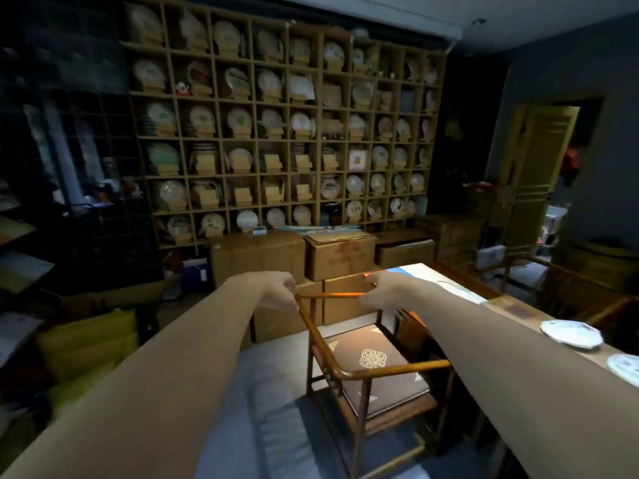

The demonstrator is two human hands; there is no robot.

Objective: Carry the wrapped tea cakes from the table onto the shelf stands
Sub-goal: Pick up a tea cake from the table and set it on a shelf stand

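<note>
A wooden chair (363, 368) with a dark patterned cushion (375, 363) stands right in front of me, between me and the shelf wall (276, 126). Behind it sit stacked cardboard boxes (340, 255), blocking the foot of the shelves. A yellow bag (90, 337) lies low on my left.

My left hand (276, 292) and my right hand (382, 288) both curl around the chair's top rail (330, 295), one at each end, fingers wrapped over the wood.

Two wrapped tea cakes (570, 335) lie on the tabletop (511, 305) at my right, the second one (624, 366) nearer me at the frame edge. Many more stand on small wooden stands (243, 197) in the shelf cubbies; a few stands in the middle rows look bare, though the blur makes that uncertain.

The chair sits just beside the tabletop's long edge. Pale floor (266, 392) shows to the chair's left.
</note>
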